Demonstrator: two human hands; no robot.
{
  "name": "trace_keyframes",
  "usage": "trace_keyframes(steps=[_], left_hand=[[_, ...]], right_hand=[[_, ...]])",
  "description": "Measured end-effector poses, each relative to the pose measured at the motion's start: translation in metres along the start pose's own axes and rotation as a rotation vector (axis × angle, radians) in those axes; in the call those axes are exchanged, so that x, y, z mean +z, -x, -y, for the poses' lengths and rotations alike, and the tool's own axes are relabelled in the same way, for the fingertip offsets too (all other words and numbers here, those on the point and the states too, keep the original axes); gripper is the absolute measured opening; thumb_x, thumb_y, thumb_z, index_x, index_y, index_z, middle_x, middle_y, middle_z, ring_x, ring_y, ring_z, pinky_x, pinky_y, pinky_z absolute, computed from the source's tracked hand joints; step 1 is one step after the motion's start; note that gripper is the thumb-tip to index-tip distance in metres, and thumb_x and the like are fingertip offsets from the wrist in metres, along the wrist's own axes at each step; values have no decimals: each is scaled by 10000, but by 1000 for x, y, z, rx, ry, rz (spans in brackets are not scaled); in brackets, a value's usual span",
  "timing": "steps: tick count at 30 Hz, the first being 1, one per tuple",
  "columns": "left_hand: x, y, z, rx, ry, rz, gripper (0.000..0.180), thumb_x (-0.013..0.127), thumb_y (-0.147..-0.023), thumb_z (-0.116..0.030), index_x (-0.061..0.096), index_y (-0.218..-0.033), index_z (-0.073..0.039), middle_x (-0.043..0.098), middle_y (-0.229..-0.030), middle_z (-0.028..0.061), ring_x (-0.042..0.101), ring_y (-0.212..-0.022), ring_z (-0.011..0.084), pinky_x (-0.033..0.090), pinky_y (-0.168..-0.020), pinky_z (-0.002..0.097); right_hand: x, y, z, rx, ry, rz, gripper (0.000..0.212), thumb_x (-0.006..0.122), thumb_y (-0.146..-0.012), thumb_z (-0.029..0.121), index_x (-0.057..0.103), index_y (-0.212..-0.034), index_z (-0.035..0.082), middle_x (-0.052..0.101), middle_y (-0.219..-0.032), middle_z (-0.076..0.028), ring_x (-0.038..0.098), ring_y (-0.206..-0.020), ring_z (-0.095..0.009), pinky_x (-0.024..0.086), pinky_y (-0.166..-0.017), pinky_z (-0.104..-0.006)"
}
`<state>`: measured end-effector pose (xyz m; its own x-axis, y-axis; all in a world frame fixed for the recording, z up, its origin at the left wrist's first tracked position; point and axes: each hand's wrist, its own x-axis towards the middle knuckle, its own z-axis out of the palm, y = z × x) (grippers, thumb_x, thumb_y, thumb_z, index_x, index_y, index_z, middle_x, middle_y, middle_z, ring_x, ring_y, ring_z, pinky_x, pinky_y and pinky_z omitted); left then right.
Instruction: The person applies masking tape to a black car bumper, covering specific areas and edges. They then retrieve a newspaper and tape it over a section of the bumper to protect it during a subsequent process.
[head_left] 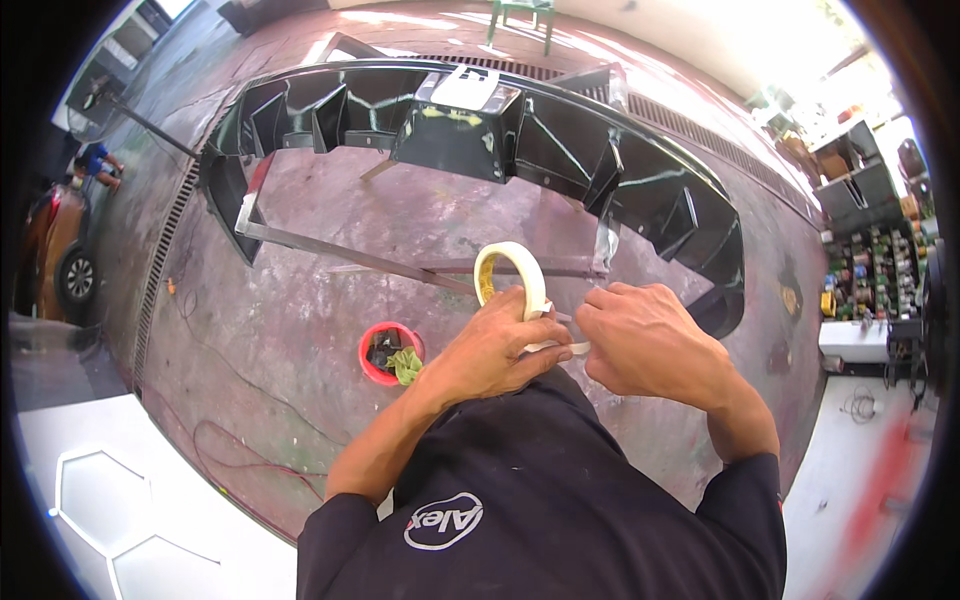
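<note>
A worker grips a roll of masking tape (510,285) over a workshop floor.

The left hand (495,350) is closed around the roll's lower edge, at its 6 o'clock; the right hand (645,345) pinches the loose tape end just beside it. A black car diffuser (470,130) rests on a metal stand at 12 o'clock, a red bucket (390,352) at 9 o'clock.

The left hand (497,345) covers the lower part of the tape roll (510,283); the right hand (645,345) hides the tape's loose end between its fingertips
</note>
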<state>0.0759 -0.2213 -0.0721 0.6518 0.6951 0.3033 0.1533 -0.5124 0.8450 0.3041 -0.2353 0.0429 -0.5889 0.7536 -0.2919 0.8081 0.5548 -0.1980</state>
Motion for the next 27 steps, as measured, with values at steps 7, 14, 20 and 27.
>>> trace_keyframes(steps=[7,14,20,27], left_hand=[[35,-52,12,-250,30,-297,116,796,-997,-143,760,-1045,-44,660,-1079,49,610,-989,211,501,-882,381],[42,-79,37,-415,302,-591,105,716,-1048,-117,671,-1029,-23,605,-1000,-7,513,-900,92,440,-826,279],[39,-94,44,-450,355,-659,108,717,-1066,-151,688,-1043,-49,590,-904,-56,498,-823,41,420,-729,247],[55,-122,72,-498,556,-954,167,757,-1050,-173,746,-1112,-18,596,-857,-61,500,-750,29,405,-639,227]], right_hand=[[-14,-16,-89,61,-295,-356,414,771,-857,178,687,-1231,22,712,-1126,-134,716,-899,-343,576,-782,-459],[15,-85,-147,43,-1043,-286,732,891,-910,348,610,-1491,2,705,-1199,-59,519,-732,-80,482,-670,-271],[15,-111,-150,-5,-1312,-153,331,824,-1000,254,779,-1202,-4,592,-774,88,434,-696,-11,350,-608,-236],[-11,-141,-158,75,-872,-252,164,804,-1022,186,797,-1101,43,548,-752,111,402,-686,-1,298,-594,-226]])
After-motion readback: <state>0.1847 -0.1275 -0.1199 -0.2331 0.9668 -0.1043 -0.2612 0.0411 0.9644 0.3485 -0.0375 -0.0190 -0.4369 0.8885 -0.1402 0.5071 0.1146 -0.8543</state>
